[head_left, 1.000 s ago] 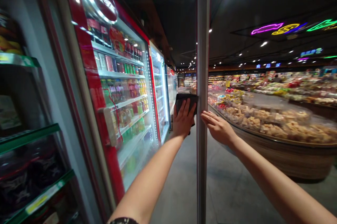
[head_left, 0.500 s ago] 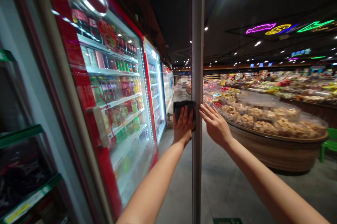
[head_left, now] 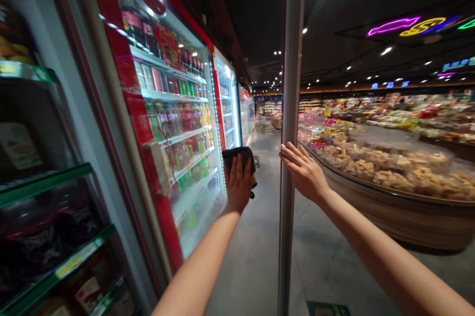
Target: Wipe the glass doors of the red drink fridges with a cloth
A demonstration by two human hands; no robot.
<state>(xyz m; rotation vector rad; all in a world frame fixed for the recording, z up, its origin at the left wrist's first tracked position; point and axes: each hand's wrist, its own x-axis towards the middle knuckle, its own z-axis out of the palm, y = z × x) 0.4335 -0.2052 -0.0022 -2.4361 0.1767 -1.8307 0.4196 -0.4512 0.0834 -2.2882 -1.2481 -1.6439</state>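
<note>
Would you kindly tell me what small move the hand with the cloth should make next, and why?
Probably slide the left hand and its dark cloth rightward toward the door frame: the cloth lies flat on the glass, apart from the frame, while the right hand steadies the frame's edge.

Bottled drinks [head_left: 185, 123] are shelved in a red-framed cooler [head_left: 126, 83]. Packaged goods are kept on green-edged shelves [head_left: 44, 185] at left. Snacks [head_left: 371, 162] are heaped on a curved counter [head_left: 389, 217] under neon signs [head_left: 408, 25].
</note>
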